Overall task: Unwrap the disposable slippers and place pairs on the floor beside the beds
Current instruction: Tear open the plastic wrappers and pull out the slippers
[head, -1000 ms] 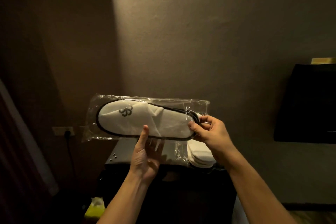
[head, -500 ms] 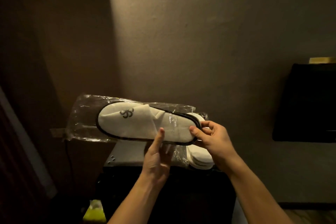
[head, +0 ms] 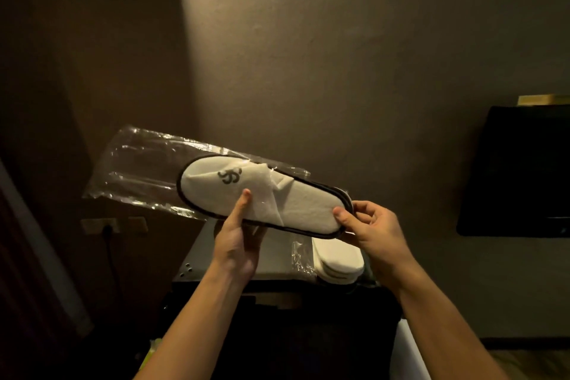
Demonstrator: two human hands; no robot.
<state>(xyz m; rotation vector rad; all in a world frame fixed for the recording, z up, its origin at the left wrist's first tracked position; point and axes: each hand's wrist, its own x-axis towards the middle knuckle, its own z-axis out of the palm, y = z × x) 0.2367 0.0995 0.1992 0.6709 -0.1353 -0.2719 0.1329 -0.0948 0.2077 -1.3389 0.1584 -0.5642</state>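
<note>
Since the earlier frame the slipper pair (head: pixel 265 197) has slid further out of the wrapper (head: pixel 148 176). Right hand (head: pixel 370 225) pinches the heel to pull; left hand (head: pixel 237 237) grips the wrapper against it, steadying, above the worktop (head: pixel 197 262).

I see a dim room: a textured wall (head: pixel 339 71) lit from above, a wall-mounted black television (head: pixel 518 170) at right, a power outlet (head: pixel 100 225) low left.

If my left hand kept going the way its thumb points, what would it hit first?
Probably the white slipper itself: the left hand already grips it from beneath, thumb pointing up across the toe toward the logo. Depth beyond is unclear.
</note>
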